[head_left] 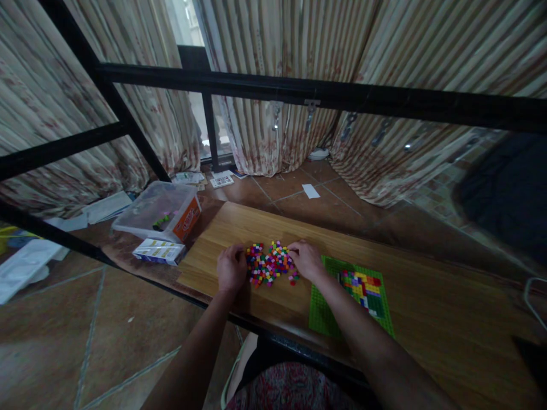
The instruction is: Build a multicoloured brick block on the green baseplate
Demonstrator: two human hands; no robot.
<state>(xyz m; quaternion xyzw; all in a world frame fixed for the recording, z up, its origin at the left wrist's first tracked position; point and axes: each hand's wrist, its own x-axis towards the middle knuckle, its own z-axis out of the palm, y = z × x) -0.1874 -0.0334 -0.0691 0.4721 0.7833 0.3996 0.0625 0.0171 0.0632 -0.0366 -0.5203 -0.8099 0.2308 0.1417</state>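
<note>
A loose pile of small multicoloured building bricks lies on the wooden tabletop between my two hands. My left hand rests at the pile's left edge with its fingers curled in; whatever they hold is hidden. At the pile's upper right, my right hand has its fingertips pinched together by the bricks, and I cannot make out what is in them. Under and beside my right forearm is a green studded baseplate, with red, yellow, blue, white and dark green bricks set on it. The forearm covers part of the plate.
A clear plastic bin with an orange label stands left of the wooden board. In front of the bin lies a small white and blue box. A black metal rail crosses beyond the table, before striped curtains.
</note>
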